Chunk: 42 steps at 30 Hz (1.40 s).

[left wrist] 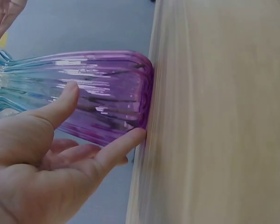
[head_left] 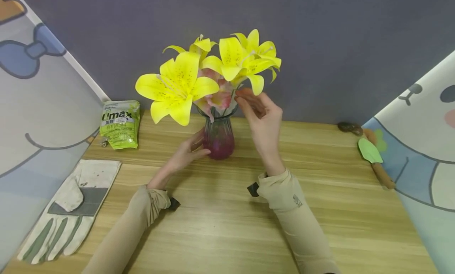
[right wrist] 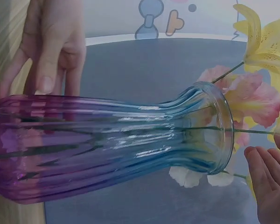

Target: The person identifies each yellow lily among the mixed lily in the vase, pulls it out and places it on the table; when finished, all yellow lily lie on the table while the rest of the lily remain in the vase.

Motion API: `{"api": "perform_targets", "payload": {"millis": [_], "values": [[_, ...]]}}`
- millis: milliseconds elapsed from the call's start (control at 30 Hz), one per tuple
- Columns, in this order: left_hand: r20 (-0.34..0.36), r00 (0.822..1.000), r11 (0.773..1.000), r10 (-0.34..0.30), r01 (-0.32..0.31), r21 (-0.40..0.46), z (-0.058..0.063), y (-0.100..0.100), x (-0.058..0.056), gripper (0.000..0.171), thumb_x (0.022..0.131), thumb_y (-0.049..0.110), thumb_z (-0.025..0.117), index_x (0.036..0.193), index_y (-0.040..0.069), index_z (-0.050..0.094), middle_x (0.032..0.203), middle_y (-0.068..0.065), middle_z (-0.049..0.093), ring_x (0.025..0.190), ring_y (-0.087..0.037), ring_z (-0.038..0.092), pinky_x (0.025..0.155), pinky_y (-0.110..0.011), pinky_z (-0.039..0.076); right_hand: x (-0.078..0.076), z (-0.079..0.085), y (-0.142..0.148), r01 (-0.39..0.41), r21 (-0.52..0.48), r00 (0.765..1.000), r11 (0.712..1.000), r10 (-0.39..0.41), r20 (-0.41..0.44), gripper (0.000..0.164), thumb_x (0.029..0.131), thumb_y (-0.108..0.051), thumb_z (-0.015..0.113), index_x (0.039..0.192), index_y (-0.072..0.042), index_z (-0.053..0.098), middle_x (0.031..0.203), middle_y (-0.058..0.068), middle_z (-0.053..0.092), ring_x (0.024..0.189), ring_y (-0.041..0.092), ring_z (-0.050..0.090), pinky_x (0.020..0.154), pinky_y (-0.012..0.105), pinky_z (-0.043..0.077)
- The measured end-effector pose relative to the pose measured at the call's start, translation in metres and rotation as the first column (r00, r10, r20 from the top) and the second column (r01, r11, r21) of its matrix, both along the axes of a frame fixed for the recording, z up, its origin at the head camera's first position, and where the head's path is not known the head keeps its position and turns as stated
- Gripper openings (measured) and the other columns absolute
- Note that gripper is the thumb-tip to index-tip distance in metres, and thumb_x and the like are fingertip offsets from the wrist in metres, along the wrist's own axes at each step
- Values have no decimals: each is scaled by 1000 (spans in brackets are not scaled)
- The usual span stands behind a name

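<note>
A ribbed glass vase point(head_left: 219, 137), purple at the base and blue-green toward the neck, stands upright on the table. My left hand point(head_left: 188, 150) holds its lower side; the thumb point(left wrist: 67, 105) lies along the glass and other fingers reach near the base. Beside the rim, my right hand point(head_left: 261, 114) pinches a thin green stem point(right wrist: 252, 131) between thumb and fingertips. Yellow lilies point(head_left: 177, 86) spread above the vase, with pink flowers point(right wrist: 245, 95) between them. White petals point(right wrist: 185, 176) show beyond the neck. Several stems run down inside the glass.
A green fertilizer bag point(head_left: 121, 125) stands at the back left, with a work glove point(head_left: 76, 210) in front of it. To the right lie a small green trowel point(head_left: 370, 150) and dark stones point(head_left: 350, 127). A grey panel point(head_left: 320, 60) rises behind the table.
</note>
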<state>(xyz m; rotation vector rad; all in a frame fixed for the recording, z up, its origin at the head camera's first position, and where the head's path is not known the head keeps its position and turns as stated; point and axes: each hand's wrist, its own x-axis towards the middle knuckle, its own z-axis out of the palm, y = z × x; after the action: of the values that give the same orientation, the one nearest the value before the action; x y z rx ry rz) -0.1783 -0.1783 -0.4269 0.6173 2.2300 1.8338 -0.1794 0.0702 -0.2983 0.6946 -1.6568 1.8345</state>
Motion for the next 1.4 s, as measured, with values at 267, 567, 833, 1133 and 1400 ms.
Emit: {"api": "perform_targets", "payload": {"millis": [267, 567, 833, 1133, 1400], "values": [[-163, 987, 997, 13, -25, -72, -5, 6, -5, 77, 103, -4, 69, 166, -6, 25, 170, -22, 29, 157, -35, 31, 127, -48, 33, -6, 7, -8, -2, 14, 1000, 1000, 2, -13, 17, 100, 5, 73, 115, 13, 74, 108, 20, 79, 98, 19, 77, 89, 38, 66], [-159, 986, 995, 55, -68, -77, -4, 8, -2, 74, 102, -2, 70, 164, -5, 31, 167, -22, 37, 154, -35, 38, 123, -47, 41, -7, 10, -14, -1, 16, 1000, 1000, 1, 3, 17, 100, 7, 71, 113, 17, 72, 107, 26, 78, 95, 16, 78, 88, 40, 67], [-154, 986, 997, 58, -64, -38, -6, 6, -2, 71, 102, -6, 68, 163, -7, 32, 165, -25, 38, 153, -37, 39, 123, -47, 41, -10, 10, -16, -12, 4, 1000, 1000, 12, 15, 12, 99, 11, 70, 106, 21, 71, 99, 29, 77, 84, 10, 77, 77, 34, 68], [22, 999, 997, 43, -45, 68, -7, 2, 2, 62, 109, -7, 54, 164, -9, 26, 167, -31, 30, 144, -46, 47, 106, -39, 56, -10, 9, -14, -31, -12, 997, 999, 32, 74, 10, 99, 14, 68, 104, 20, 73, 98, 30, 76, 84, 12, 78, 79, 34, 68], [25, 997, 996, 67, -68, 52, -6, 5, 3, 62, 109, -8, 54, 163, -12, 26, 165, -35, 31, 145, -48, 45, 106, -40, 56, -8, 6, -13, -38, -32, 996, 999, 41, 75, 10, 97, 17, 68, 105, 22, 72, 101, 32, 75, 85, 12, 78, 79, 35, 68]]}}
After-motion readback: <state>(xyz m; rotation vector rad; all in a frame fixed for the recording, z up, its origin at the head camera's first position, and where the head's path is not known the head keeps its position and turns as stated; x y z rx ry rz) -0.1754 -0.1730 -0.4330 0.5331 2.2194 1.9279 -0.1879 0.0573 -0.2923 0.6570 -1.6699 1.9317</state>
